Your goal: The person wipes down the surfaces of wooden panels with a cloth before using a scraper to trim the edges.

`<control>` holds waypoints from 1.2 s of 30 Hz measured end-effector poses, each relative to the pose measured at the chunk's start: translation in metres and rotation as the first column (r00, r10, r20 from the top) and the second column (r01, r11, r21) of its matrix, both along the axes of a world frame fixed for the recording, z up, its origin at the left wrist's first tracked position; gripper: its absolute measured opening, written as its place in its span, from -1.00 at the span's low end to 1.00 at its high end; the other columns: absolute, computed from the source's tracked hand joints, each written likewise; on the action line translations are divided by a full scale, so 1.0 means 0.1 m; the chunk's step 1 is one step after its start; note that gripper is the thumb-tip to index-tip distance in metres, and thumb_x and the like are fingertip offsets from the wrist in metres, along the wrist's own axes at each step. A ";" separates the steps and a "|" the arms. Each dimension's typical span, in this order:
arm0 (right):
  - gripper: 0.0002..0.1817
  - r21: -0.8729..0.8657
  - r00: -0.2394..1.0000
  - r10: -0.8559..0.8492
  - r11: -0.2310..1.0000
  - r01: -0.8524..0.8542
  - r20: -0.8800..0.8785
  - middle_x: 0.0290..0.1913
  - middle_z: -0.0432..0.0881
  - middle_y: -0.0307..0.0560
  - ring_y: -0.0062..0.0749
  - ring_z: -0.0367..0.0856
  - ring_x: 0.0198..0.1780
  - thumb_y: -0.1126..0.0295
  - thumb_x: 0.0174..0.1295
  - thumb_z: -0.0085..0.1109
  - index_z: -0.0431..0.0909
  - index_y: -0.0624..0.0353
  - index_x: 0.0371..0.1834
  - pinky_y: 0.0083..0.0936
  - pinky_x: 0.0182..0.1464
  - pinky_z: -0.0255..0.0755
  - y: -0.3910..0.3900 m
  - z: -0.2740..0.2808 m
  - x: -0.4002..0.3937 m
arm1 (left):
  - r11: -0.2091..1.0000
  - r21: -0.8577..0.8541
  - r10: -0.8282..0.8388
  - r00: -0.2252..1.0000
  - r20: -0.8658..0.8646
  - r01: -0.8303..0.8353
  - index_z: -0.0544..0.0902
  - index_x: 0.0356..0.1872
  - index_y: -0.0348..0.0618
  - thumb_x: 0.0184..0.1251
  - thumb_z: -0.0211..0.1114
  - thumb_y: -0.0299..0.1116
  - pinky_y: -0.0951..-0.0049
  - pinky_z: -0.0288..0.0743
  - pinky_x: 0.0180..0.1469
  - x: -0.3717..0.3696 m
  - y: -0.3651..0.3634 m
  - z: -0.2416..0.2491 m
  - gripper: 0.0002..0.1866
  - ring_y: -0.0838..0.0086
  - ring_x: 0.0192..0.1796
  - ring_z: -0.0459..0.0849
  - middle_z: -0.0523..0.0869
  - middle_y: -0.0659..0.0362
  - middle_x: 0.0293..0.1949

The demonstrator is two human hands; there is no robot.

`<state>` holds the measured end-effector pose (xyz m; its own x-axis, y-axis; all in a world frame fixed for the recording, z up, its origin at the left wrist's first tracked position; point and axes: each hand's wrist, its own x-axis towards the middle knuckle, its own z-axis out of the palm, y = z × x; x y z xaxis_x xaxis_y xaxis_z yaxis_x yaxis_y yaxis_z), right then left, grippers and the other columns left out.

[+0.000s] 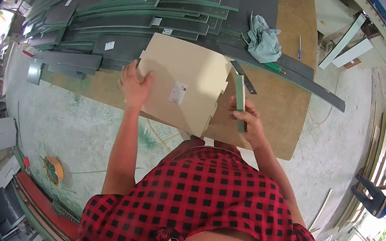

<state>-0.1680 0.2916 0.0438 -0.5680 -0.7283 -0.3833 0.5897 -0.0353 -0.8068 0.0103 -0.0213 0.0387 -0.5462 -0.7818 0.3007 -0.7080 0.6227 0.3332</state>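
A beige panel (185,72) with notched edges and a white paper label (178,93) lies in front of me, over the table's near edge. My left hand (136,85) rests at the panel's left edge, fingers spread and thumb on its face. Beside the panel's right edge, my right hand (247,120) is closed around a narrow green-edged strip (240,95), which points away from me. A short dark flat piece (248,81) shows right behind the strip's far end.
Many dark green-edged boards (106,0) are stacked across the brown table (277,117). A crumpled grey-blue cloth (264,39), a green-handled tool (274,67) and a pen (300,48) lie at the right. An orange round object (53,171) sits on the floor. Another person (374,196) is far right.
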 end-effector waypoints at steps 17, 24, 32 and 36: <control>-0.49 -0.022 0.999 -0.045 0.999 0.045 0.010 0.00 0.54 -0.19 -0.48 0.46 0.04 0.52 0.04 0.15 0.46 0.23 0.15 -0.52 0.13 0.29 -0.39 0.11 0.67 | 0.841 0.519 -0.148 0.987 -0.055 0.155 0.56 -0.10 -0.30 0.21 0.27 -0.02 0.14 0.49 -0.06 0.65 -0.16 0.04 -0.51 -0.01 -0.09 0.65 0.68 -0.14 -0.18; -0.51 0.013 0.999 -0.042 0.999 0.042 0.031 -0.03 0.57 -0.17 -0.44 0.49 0.03 0.54 0.06 0.13 0.45 0.25 0.15 -0.52 0.13 0.31 -0.45 0.18 0.68 | 0.873 0.478 -0.102 0.995 -0.022 0.100 0.57 -0.09 -0.32 0.14 0.33 0.04 0.14 0.48 -0.03 0.65 -0.02 0.12 -0.44 0.01 -0.06 0.65 0.67 -0.17 -0.16; -0.50 -0.008 0.998 -0.028 1.000 0.029 0.055 0.02 0.58 -0.10 -0.40 0.53 0.03 0.56 0.07 0.11 0.43 0.27 0.17 -0.45 0.11 0.38 -0.46 0.10 0.64 | 0.952 0.272 -0.096 0.982 -0.165 0.139 0.45 -0.03 -0.35 0.08 0.42 -0.13 0.11 0.49 -0.08 1.08 0.36 -0.31 -0.43 -0.05 -0.15 0.60 0.59 -0.13 -0.13; -0.40 0.001 1.000 0.000 1.000 0.000 0.018 0.04 0.58 -0.10 -0.40 0.54 0.03 0.59 0.04 0.16 0.39 0.22 0.25 -0.49 0.11 0.39 -0.42 -0.02 0.59 | 0.705 0.675 0.169 0.874 -0.457 0.216 0.42 -0.08 -0.31 0.15 0.39 -0.17 0.32 0.53 -0.18 1.14 0.51 -0.21 -0.51 0.27 -0.22 0.63 0.58 0.01 -0.18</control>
<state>-0.1088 0.2496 0.0415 -0.5611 -0.7280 -0.3938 0.6041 -0.0349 -0.7961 0.1246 0.0298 0.0181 -0.5152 -0.8507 -0.1040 -0.3384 0.0904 0.9367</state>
